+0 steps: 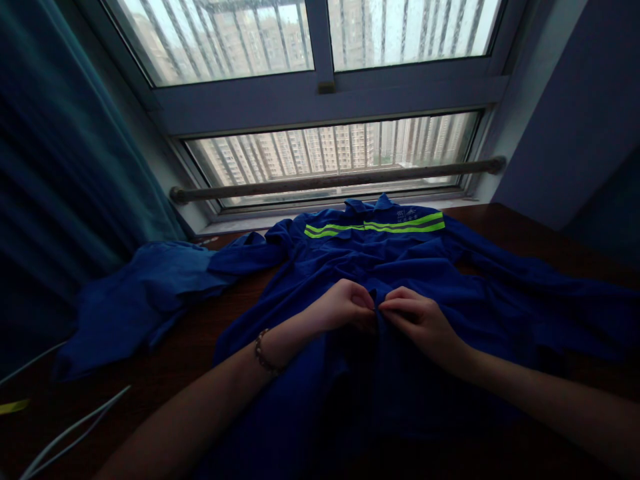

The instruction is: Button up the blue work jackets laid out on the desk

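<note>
A blue work jacket [400,267] lies spread out, its collar toward the window and a yellow-green reflective stripe [405,224] across the chest. My left hand [347,305], with a beaded bracelet on the wrist, pinches the jacket's front edge near the middle. Close beside it, my right hand [419,317] pinches the same front edge between thumb and fingers. The fingertips of both hands almost meet, and the cloth is lifted a little there. Whether a button or zip is between them is too dark to tell. The lower part of the jacket lies in shadow.
Another folded blue garment [145,287] lies on the left of the dark wooden table [200,333]. White cables [75,427] and a yellow strip [14,407] are at the lower left. A rail [340,180] crosses the window behind, with a curtain [100,133] at the left.
</note>
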`<state>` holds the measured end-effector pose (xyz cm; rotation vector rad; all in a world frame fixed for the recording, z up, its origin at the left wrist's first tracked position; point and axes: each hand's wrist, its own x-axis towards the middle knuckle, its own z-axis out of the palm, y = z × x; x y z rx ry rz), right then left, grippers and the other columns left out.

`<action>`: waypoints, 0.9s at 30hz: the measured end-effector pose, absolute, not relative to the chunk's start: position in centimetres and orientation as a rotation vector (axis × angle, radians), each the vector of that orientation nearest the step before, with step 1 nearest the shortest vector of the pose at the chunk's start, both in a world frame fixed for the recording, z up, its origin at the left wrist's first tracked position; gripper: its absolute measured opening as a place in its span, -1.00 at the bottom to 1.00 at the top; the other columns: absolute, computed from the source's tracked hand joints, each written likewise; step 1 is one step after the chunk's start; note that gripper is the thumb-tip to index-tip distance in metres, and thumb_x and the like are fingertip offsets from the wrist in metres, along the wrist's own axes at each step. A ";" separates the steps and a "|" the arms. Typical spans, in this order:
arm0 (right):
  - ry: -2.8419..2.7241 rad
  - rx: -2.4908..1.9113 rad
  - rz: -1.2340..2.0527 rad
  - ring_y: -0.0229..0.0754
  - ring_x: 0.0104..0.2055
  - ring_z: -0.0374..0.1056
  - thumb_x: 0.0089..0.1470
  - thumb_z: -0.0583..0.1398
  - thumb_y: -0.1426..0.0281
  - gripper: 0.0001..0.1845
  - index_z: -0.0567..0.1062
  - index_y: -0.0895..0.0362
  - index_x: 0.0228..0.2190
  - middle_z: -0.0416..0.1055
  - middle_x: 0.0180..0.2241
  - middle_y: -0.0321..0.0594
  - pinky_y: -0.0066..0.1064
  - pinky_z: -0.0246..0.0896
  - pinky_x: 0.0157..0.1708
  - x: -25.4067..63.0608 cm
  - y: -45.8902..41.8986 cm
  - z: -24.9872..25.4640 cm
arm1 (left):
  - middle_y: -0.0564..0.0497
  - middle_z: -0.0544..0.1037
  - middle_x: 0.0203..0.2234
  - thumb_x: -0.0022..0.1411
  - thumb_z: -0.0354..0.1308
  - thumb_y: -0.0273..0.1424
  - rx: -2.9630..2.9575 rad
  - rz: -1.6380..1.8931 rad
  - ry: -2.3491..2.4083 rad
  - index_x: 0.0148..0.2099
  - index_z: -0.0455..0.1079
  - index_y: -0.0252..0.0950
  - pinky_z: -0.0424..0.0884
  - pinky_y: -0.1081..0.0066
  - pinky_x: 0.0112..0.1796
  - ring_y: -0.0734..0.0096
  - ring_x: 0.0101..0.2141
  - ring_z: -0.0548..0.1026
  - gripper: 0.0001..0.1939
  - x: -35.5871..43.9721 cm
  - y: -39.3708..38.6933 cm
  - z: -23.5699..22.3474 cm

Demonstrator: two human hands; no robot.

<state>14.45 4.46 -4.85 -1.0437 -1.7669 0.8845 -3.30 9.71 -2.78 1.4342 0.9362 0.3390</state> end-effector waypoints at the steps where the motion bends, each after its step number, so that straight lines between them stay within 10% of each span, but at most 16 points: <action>1: -1.778 -1.044 0.847 -0.26 -0.30 0.28 0.01 0.12 0.41 -0.86 0.50 0.11 -0.40 0.35 -0.34 -0.23 -0.44 0.17 -0.30 14.5 4.4 -4.9 | 0.01 0.49 -0.58 -0.13 0.22 -0.40 1.397 0.363 0.949 -0.42 0.34 -0.37 0.38 0.42 -0.47 0.36 -0.51 0.48 -0.81 -3.2 9.7 -2.8; 27: -1.767 -1.224 0.665 -0.32 -0.47 0.20 -0.07 0.16 0.46 -0.90 0.31 0.14 -0.42 0.27 -0.50 -0.32 -0.47 0.12 -0.47 14.1 4.2 -5.7 | 0.17 0.30 -0.69 -0.10 0.26 -0.26 1.111 0.897 0.966 -0.44 0.24 -0.33 0.12 0.60 -0.59 0.65 -0.66 0.24 -0.70 -1.3 7.4 -4.7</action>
